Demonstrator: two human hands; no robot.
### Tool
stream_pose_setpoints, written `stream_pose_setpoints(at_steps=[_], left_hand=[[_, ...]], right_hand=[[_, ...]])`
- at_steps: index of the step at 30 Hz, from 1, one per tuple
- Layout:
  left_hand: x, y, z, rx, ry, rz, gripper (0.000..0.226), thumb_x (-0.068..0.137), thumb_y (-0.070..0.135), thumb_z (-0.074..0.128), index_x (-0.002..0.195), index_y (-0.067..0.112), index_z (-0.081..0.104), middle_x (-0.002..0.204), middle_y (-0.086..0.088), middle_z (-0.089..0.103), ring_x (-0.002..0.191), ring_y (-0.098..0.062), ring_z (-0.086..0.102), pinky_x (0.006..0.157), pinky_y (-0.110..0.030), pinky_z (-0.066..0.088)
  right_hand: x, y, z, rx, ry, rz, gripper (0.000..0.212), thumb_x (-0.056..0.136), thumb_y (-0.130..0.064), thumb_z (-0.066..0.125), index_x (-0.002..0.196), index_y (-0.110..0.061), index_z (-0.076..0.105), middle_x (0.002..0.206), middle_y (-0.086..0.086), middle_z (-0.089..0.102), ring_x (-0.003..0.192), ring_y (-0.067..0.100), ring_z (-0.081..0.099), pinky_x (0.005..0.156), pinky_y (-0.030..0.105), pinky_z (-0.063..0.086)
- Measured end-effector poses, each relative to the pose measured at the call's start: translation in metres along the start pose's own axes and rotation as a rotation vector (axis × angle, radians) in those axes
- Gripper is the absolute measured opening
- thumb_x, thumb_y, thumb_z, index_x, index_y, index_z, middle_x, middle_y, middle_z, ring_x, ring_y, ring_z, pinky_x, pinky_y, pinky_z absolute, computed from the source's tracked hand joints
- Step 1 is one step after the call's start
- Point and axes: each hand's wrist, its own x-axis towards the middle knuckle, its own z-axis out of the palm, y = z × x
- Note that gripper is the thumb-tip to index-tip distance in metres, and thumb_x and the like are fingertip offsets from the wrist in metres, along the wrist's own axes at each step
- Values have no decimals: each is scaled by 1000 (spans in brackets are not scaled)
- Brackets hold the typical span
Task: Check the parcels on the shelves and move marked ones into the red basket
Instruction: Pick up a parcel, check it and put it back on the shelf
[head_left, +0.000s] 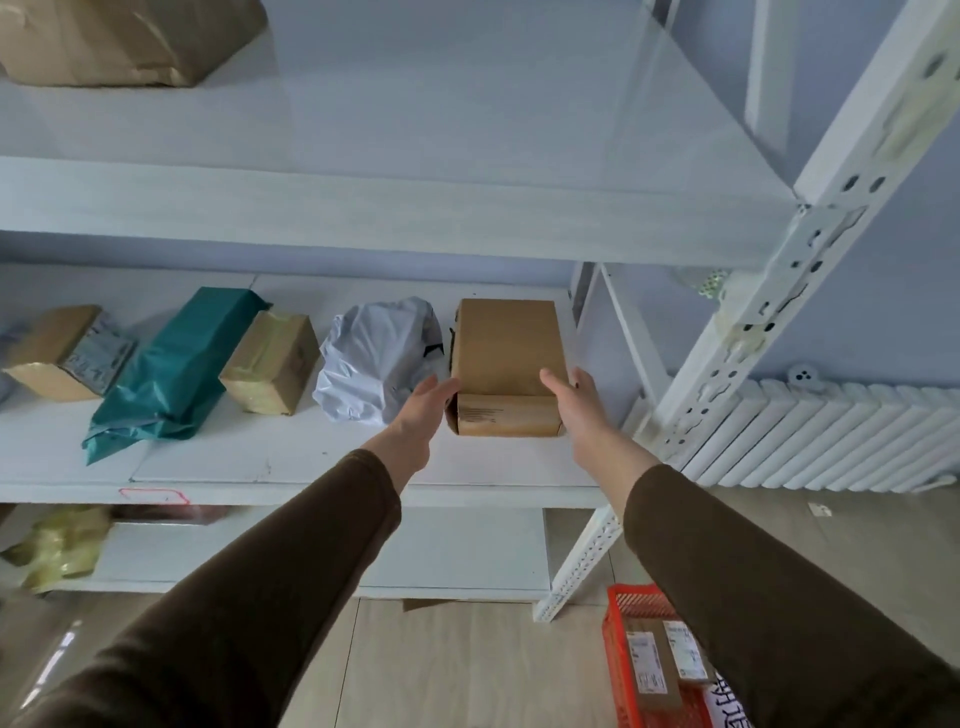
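Left grip (422, 410) and right grip (575, 402), fingers straight and holding nothing, flank the brown box (504, 358) on the shelf (311, 462); red basket (631, 639) below right

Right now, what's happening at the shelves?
A person reaches with both hands for a cardboard box on the middle shelf. The left hand and right hand flank its near end, fingers straight, not yet gripping. The red basket on the floor already holds labelled parcels.
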Motion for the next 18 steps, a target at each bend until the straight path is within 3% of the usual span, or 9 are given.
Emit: stream_pose_setpoints(at_steps=[2, 4, 7, 10, 12, 15, 18], left_hand=[[8, 7, 4, 32, -13, -20, 57, 101, 43, 63, 147, 17, 43, 139, 3, 59, 133, -17, 49, 117, -38, 27], [16, 11, 9, 50, -60, -25, 26, 108, 33, 54, 129, 26, 42, 111, 9, 59, 102, -10, 54, 102, -30, 28], [17, 12, 10, 51, -125, -7, 39, 110, 34, 51, 147, 26, 43, 129, 9, 56, 115, -10, 50, 102, -23, 28], [11, 8, -3, 35, -146, 22, 33, 112, 29, 46, 143, 21, 48, 112, 12, 61, 100, -4, 56, 84, -19, 40], [-1, 10, -16, 27, -149, 40, 29, 112, 32, 45, 140, 26, 48, 109, 13, 61, 97, -3, 56, 92, -26, 38], [-25, 9, -44, -6, -218, 73, 37, 108, 46, 49, 142, 31, 53, 129, 11, 62, 128, -13, 55, 116, -38, 34], [-62, 9, -80, -37, -252, 113, 23, 108, 51, 47, 117, 36, 61, 127, 10, 65, 132, -18, 56, 124, -45, 33]], right_hand=[[14, 1, 5, 11, -9, 58, 85, 97, -55, 63, 164, -27, 20, 169, 0, 29, 153, 29, 33, 121, 49, 30], [24, 4, 9, 37, -36, 109, 87, 90, -61, 66, 161, -27, 29, 162, -1, 41, 147, 28, 42, 122, 50, 32], [25, 11, 15, 73, -41, 107, 66, 94, -52, 67, 150, -23, 48, 147, -3, 58, 136, 23, 53, 120, 48, 38], [3, 11, 24, 99, 27, 43, 54, 96, -43, 68, 143, -20, 54, 140, 1, 64, 129, 23, 60, 114, 42, 44], [-18, 11, 30, 149, 69, -2, 53, 96, -44, 69, 140, -21, 53, 139, 1, 63, 127, 22, 59, 113, 41, 43], [-60, 8, 42, 247, 103, -35, 52, 90, -58, 68, 129, -29, 52, 134, -5, 60, 128, 18, 55, 118, 47, 37], [-109, 5, 58, 339, 109, -14, 40, 86, -69, 66, 114, -43, 54, 122, -18, 58, 127, 14, 49, 119, 44, 29]])
